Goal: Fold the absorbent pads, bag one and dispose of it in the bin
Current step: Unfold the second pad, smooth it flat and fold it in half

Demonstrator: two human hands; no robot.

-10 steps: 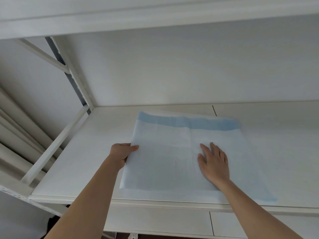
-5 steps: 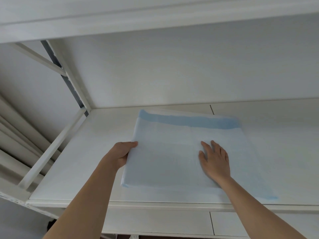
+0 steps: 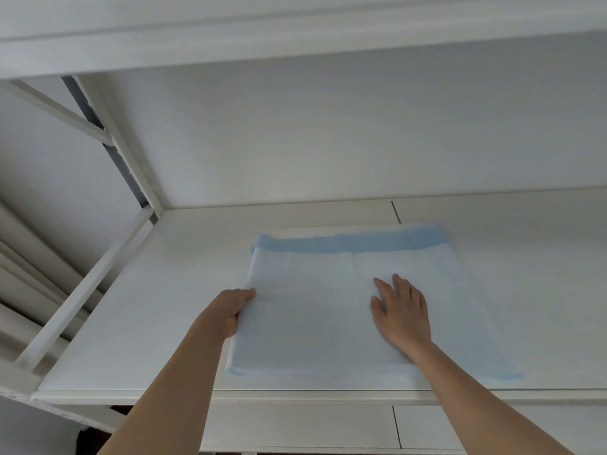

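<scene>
**Pad fold in progress on shelf**

Pad [image 3: 328, 307] lies flat on the white shelf [image 3: 147, 323], near the front edge, blue band along the far side. Left hand [image 3: 226, 313] pinches the pad's left edge, thumb on top, fingers curled under, likely to lift that side over. Right hand [image 3: 402, 315] lies flat with fingers spread, pressing the pad's right half, probably as an anchor so it doesn't slide. No bag or bin in view; bagging not started.

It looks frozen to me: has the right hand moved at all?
No. The right hand stays flat on the pad, in the same place below the shelf seam.
</scene>
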